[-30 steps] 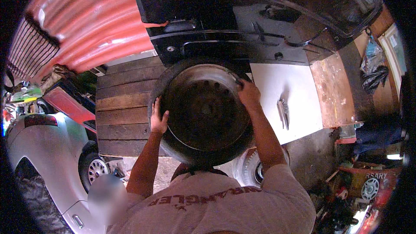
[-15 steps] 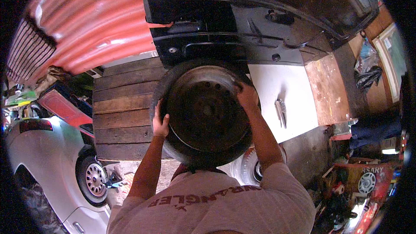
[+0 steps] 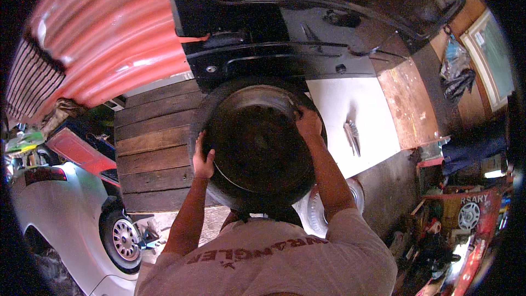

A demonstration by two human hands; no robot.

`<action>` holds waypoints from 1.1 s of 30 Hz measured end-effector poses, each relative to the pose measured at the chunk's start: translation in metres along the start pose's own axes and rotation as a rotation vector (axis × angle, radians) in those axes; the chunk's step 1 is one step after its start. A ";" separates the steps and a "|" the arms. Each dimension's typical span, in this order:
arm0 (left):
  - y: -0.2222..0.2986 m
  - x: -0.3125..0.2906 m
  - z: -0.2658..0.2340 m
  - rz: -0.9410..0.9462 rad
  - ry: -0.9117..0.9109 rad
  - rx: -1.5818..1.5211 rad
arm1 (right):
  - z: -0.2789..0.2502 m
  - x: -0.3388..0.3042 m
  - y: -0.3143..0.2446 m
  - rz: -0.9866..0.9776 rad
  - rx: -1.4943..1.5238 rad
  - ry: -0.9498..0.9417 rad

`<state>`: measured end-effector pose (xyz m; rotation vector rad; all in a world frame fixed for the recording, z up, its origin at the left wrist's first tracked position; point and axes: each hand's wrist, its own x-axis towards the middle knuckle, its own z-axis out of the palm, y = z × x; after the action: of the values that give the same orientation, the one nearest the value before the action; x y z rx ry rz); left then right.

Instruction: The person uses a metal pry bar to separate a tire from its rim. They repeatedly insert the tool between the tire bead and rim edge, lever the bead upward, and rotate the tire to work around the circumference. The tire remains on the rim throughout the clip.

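Observation:
A car wheel [image 3: 257, 151], a dark steel rim with a black tyre, is held up in front of me between both hands. My left hand [image 3: 204, 156] presses against the left side of the tyre, its thumb lying toward the rim. At the upper right, my right hand [image 3: 308, 123] grips the wheel by the rim edge, with its fingers partly hidden in shadow. Behind the wheel are a brown wooden plank surface [image 3: 153, 145] on the left and a white board [image 3: 378, 115] on the right. On that board lies a slim metal tool [image 3: 352, 137], perhaps pliers.
Beyond the planks stands a large black car panel [image 3: 252, 49], beside red corrugated sheeting [image 3: 115, 27]. A silver car [image 3: 60, 214] is at the left. Another tyre [image 3: 315, 214] lies low behind my right arm. Clutter and a red panel [image 3: 476, 252] fill the lower right.
My view has turned slightly, so the surroundings shift a little. Both hands keep their places on the wheel, and its rim holes look darker now.

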<state>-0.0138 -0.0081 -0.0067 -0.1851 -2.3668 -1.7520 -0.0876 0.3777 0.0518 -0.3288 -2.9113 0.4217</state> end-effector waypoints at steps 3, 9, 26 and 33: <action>-0.010 -0.008 -0.010 0.008 0.065 0.012 | -0.026 -0.018 -0.002 0.068 0.077 -0.043; 0.003 -0.011 -0.004 -0.043 0.165 0.061 | -0.042 -0.002 -0.009 -0.044 0.098 -0.113; 0.036 -0.037 0.034 -0.158 0.256 0.496 | -0.056 0.029 -0.024 -0.147 0.217 -0.228; 0.046 -0.032 0.031 -0.150 0.281 0.430 | -0.038 0.054 -0.038 -0.254 0.189 -0.239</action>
<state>0.0250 0.0358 0.0197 0.2873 -2.5170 -1.1805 -0.1391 0.3649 0.1069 0.1264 -3.0508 0.7311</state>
